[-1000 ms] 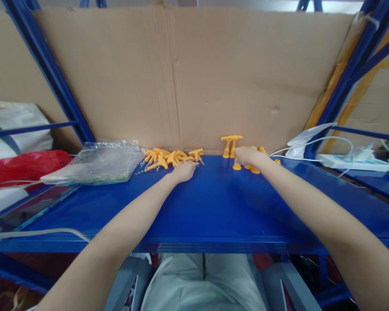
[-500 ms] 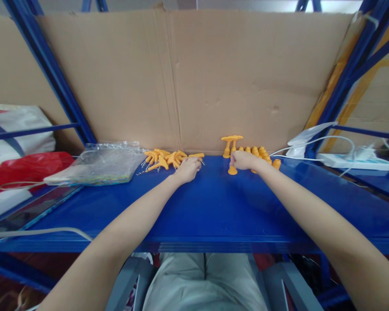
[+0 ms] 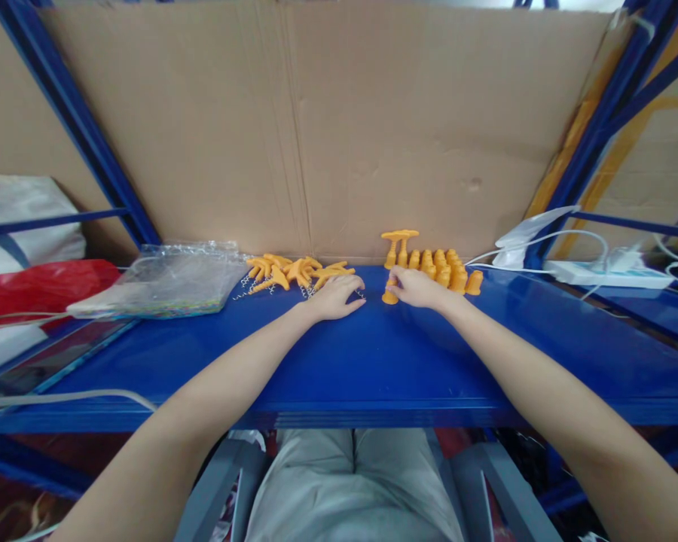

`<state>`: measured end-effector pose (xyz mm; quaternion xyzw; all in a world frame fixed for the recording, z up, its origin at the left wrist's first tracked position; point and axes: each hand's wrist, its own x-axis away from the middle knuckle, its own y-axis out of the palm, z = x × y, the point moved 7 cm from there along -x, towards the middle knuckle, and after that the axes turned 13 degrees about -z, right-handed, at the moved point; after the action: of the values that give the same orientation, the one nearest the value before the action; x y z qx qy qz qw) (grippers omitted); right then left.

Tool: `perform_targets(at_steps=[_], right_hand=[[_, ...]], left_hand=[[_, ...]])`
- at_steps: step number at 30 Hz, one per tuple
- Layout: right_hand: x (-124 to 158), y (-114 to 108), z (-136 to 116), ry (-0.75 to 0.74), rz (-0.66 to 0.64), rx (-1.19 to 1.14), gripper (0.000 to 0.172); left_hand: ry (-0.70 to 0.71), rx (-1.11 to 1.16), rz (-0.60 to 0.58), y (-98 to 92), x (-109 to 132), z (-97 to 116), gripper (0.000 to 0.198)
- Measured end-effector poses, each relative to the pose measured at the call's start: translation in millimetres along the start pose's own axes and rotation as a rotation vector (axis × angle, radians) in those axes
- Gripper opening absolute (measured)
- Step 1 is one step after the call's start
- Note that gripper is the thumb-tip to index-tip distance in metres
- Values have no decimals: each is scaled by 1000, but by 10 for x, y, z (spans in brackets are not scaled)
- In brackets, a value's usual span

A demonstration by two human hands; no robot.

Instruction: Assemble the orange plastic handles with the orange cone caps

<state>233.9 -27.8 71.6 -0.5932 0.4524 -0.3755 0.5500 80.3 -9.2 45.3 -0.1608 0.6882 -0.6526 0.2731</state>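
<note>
My left hand [image 3: 334, 296] rests at the right end of a pile of yellow corkscrews [image 3: 276, 272] with metal spirals. Its thumb stands apart from the fingers, and one spiral tip shows between them; nothing is clearly gripped. My right hand [image 3: 416, 287] pinches a yellow flared sleeve [image 3: 390, 299] upright on the blue shelf, its upper part covered by the fingers. Behind that, two assembled corkscrews [image 3: 400, 235] stand upright, their T-handles on top of sleeves. To their right, several more yellow sleeves [image 3: 441, 263] stand in rows, partly hidden by my right hand.
Clear plastic bags [image 3: 175, 282] lie stacked left of the pile, beside a red bag [image 3: 45, 290]. A white power strip [image 3: 607, 275] with cables sits at the right. Cardboard [image 3: 384, 128] forms the back wall, between blue posts [image 3: 73, 128].
My left hand has shifted slightly right, with its thumb now spread from the fingers. My right hand has moved the pinched sleeve a little left. The view has tilted slightly downward.
</note>
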Motion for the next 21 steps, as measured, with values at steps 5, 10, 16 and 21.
perform_targets(at_steps=[5, 10, 16, 21], right_hand=[[17, 16, -33, -34, 17, -46, 19], [-25, 73, -14, -87, 64, -172, 31], [-68, 209, -30, -137, 32, -281, 27], [-58, 247, -75, -105, 13, -238, 21]], left_hand=[[-170, -19, -23, 35, 18, -153, 50], [-340, -27, -94, 102, 29, -373, 54], [-314, -38, -77, 126, 16, -451, 51], [-302, -23, -62, 109, 3, -476, 40]])
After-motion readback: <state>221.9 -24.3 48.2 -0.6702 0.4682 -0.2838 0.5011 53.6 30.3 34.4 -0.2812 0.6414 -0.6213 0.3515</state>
